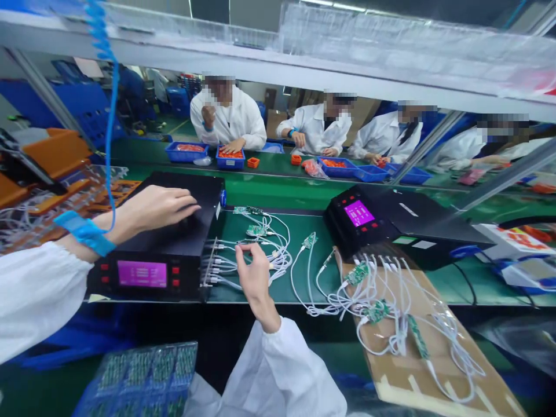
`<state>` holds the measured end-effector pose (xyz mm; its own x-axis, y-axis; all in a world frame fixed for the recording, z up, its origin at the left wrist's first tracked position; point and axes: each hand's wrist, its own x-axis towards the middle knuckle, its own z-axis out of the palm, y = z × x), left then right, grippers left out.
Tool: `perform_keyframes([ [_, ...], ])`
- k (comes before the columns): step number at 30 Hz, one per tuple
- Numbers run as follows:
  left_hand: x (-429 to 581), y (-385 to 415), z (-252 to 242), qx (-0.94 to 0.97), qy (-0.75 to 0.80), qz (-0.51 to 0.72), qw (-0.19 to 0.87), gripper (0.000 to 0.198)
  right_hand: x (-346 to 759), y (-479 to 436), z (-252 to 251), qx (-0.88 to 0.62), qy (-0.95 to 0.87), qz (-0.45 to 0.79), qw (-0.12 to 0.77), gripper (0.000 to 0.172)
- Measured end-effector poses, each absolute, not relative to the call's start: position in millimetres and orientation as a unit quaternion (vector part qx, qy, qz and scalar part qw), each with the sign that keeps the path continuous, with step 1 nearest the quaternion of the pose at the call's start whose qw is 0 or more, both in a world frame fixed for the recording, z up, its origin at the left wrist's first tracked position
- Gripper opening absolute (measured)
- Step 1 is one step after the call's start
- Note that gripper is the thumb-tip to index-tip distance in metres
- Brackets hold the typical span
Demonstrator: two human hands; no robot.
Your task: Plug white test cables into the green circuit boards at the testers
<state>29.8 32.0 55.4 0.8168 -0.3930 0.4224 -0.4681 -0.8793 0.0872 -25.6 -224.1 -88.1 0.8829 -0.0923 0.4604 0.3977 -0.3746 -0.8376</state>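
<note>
The left hand is stretched out with the palm down, fingers close together and slightly bent, above the top of a black test unit; I cannot tell if it touches the surface. Below this hand, on the front of the unit, a magenta screen is lit. Around the left wrist there is a blue wrist strap, and a blue coiled cord hangs near it.

The right hand is just beside the unit's port side, its thumb and forefinger brought near to each other at the white cables. Whether something is gripped between them, I cannot tell. Beyond this hand, small green circuit boards lie at the cables on the green bench.

To the right of the right hand stands a second black test unit, with more cabled boards in front, partly over a cardboard sheet. Nearer than both hands, at the lower left, a plastic tray contains many boards.

Farther beyond the hands, co-workers in white coats sit at blue bins, some with orange parts.
</note>
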Motion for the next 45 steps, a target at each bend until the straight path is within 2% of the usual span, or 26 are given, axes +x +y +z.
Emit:
perform_keyframes([
  [3,18,71,49,0.961,-0.189,0.204,-0.008,0.040,-14,-213,-102,-0.849,-0.099,-0.196,0.481,0.019],
  [5,13,82,44,0.964,-0.150,0.219,-0.004,0.038,-8,-210,-108,-0.872,-0.093,-0.173,0.448,0.016],
  [9,18,85,35,0.960,-0.097,0.249,0.089,0.033,-2,-211,-117,-0.896,-0.087,-0.136,0.414,0.012],
  [13,31,88,34,0.953,-0.044,0.266,0.137,0.032,-2,-214,-124,-0.904,-0.116,-0.116,0.396,0.014],
  [16,39,95,34,0.933,0.049,0.289,0.211,0.025,-2,-221,-130,-0.907,-0.138,-0.103,0.385,0.018],
  [20,48,106,28,0.887,0.172,0.324,0.279,0.022,-6,-236,-125,-0.882,-0.191,-0.137,0.408,0.020],
  [21,50,108,26,0.865,0.191,0.330,0.326,0.021,-9,-238,-118,-0.870,-0.202,-0.153,0.423,0.023],
  [25,53,112,20,0.825,0.178,0.344,0.413,0.016,-32,-223,-77,-0.818,-0.222,-0.210,0.487,0.034],
  [28,53,113,17,0.826,0.165,0.347,0.412,0.017,-53,-193,-54,-0.786,-0.261,-0.228,0.511,0.044],
  [31,53,114,15,0.831,0.155,0.343,0.409,0.019,-64,-166,-54,-0.783,-0.294,-0.215,0.504,0.050],
  [45,56,118,8,0.844,0.119,0.334,0.403,0.020,-59,-157,-73,-0.771,-0.310,-0.265,0.488,0.040],
])
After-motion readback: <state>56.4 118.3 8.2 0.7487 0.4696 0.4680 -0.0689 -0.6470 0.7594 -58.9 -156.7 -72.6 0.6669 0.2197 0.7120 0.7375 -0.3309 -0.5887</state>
